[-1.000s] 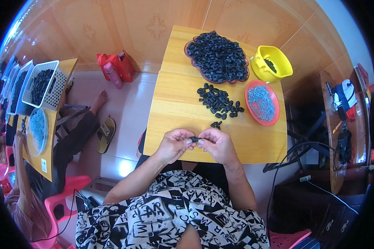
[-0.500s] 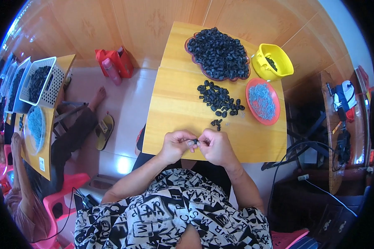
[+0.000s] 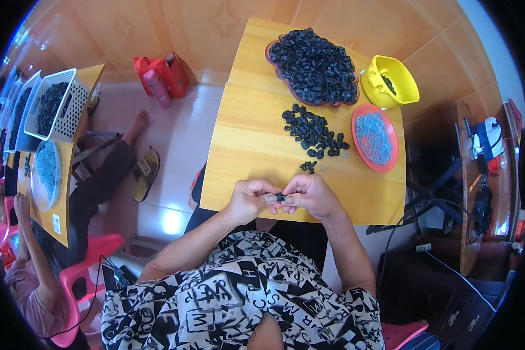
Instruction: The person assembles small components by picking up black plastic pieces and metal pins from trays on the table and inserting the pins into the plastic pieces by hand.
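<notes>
Between my fingertips, close to the near edge of the wooden table [image 3: 245, 140], is a small black plastic part [image 3: 280, 197]. My left hand [image 3: 248, 198] pinches its left end and my right hand [image 3: 312, 198] its right end, thumbs facing each other. Finer detail of the part is hidden by the fingers. Just beyond my hands lies a little cluster of small black pieces [image 3: 308, 167]. Farther off spreads a larger group of loose black plastic parts [image 3: 312, 133]. On the right, a red plate [image 3: 394, 149] holds a pile of thin silvery pins [image 3: 373, 137].
A dark red scalloped tray [image 3: 276, 73] heaped with black parts stands at the far side, beside a yellow basin [image 3: 403, 93] with some inside. At left, another person [image 3: 35, 280] sits at a second table [image 3: 87, 87] with a white basket [image 3: 79, 111]. A red bag [image 3: 172, 76] stands by the wall.
The view has shifted slightly. My right fingers and thumb have changed their grip, and more of the black part shows between my hands.
</notes>
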A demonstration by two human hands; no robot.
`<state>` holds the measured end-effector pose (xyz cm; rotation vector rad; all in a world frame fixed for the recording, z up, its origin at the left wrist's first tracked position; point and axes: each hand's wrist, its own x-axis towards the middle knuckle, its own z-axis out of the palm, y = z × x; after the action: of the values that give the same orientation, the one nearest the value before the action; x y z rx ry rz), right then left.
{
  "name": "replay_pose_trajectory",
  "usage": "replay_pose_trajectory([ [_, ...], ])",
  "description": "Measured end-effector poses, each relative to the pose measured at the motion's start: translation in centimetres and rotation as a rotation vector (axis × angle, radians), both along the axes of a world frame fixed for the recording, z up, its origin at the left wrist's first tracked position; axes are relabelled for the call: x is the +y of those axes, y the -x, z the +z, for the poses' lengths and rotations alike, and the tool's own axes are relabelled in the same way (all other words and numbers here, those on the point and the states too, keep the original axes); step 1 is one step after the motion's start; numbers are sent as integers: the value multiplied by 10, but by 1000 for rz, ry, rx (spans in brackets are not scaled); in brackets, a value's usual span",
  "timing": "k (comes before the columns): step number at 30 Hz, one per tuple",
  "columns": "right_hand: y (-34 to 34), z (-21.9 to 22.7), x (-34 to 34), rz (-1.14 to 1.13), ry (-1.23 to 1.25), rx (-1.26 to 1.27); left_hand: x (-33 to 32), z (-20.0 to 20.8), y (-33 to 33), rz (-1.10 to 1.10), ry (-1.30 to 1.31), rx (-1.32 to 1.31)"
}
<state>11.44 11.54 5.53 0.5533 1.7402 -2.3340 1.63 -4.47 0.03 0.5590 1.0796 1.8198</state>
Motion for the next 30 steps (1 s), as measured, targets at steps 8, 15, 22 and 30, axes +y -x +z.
replay_pose_trajectory([
  [8,3,-2,1,57,-44,7,1,2,0,5,64,99],
  [15,0,-12,-2,-17,36,90,3,4,0,23,98,-5],
  [22,5,-10,-6,-66,-12,108,4,-1,0,95,-2,-93],
  [30,5,10,-3,-54,-318,74,10,-1,-3,142,-22,-53],
])
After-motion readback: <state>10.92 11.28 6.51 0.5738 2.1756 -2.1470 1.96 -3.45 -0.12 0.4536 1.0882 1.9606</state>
